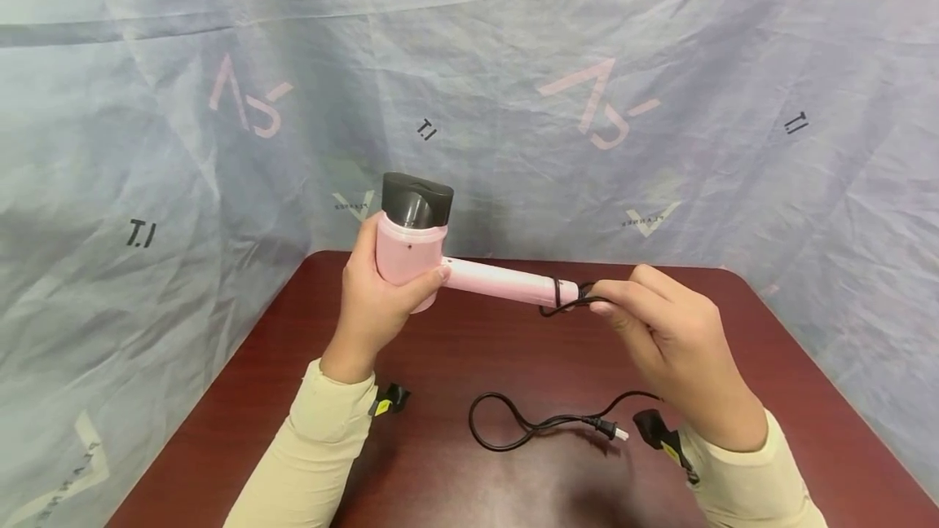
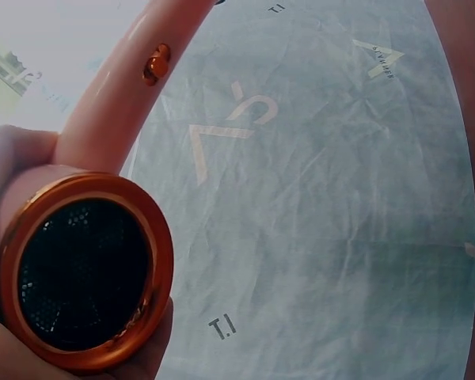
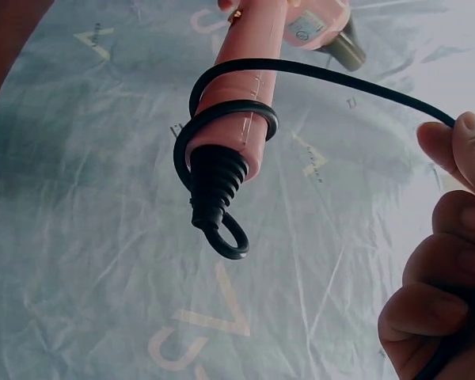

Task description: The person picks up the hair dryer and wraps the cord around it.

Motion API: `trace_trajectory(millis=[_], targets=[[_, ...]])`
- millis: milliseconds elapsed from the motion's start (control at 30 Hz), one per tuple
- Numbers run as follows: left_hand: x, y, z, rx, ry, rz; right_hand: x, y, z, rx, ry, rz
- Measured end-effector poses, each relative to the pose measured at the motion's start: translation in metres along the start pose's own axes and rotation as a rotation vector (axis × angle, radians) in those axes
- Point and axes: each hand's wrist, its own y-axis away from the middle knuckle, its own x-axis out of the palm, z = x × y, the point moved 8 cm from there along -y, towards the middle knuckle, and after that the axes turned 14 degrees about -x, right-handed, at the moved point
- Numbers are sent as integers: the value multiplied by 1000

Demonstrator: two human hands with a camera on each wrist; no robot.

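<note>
A pink hair dryer with a black nozzle is held above the table, its handle pointing right. My left hand grips it round the barrel, thumb near the handle joint. In the left wrist view, the copper-rimmed rear grille and a copper switch show. Black power cord loops round the handle's end beside the ribbed strain relief. My right hand pinches the cord between thumb and forefinger, with its other fingers curled and more cord passing below them.
The dark red table lies beneath both hands. On it rests a loose loop of cord ending in a two-pin plug. A printed grey cloth hangs round the back and sides.
</note>
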Motion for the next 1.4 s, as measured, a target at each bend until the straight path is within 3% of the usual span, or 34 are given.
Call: trace_trajectory(millis=[233, 567, 967, 1400], targets=[[17, -4, 5, 29, -32, 26, -11, 13, -7, 29, 16, -7], [17, -16, 26, 43, -51, 46, -13, 16, -13, 24, 2, -37], [27, -14, 25, 59, -40, 126, -19, 19, -18, 41, 29, -73], [31, -12, 23, 80, -41, 175, -15, 27, -29, 97, 57, -54]])
